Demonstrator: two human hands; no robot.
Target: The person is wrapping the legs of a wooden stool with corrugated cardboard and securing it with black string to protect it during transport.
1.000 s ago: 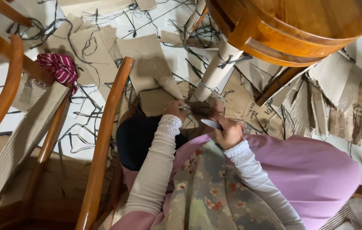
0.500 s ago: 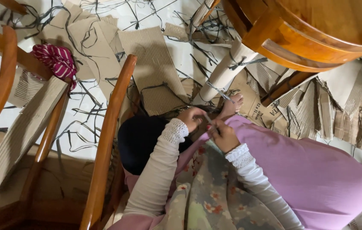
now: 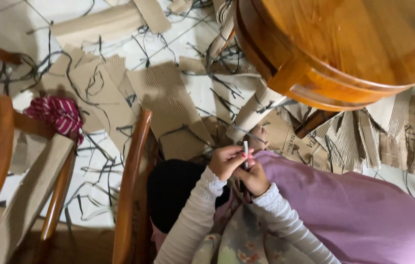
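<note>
My two hands meet over my lap, above the purple skirt (image 3: 354, 195). My right hand (image 3: 255, 179) grips a slim white tool (image 3: 245, 148) that stands upright; it looks like a utility knife, though I cannot tell for sure. My left hand (image 3: 224, 161) pinches the same tool near its upper end. Just beyond the hands my bare foot (image 3: 260, 137) rests by a table leg wrapped in cardboard (image 3: 251, 111) and tied with dark strips.
A round wooden table (image 3: 344, 49) overhangs at the upper right. A curved wooden chair frame (image 3: 131, 181) stands close on my left. Corrugated cardboard sheets (image 3: 168, 105) and dark strips litter the white tiled floor. A red-and-white striped cloth (image 3: 56, 113) lies at the left.
My left hand left the wrapped table leg and came back to my lap. Both hands now close together on the white tool, which has turned upright. The view shifted toward the table.
</note>
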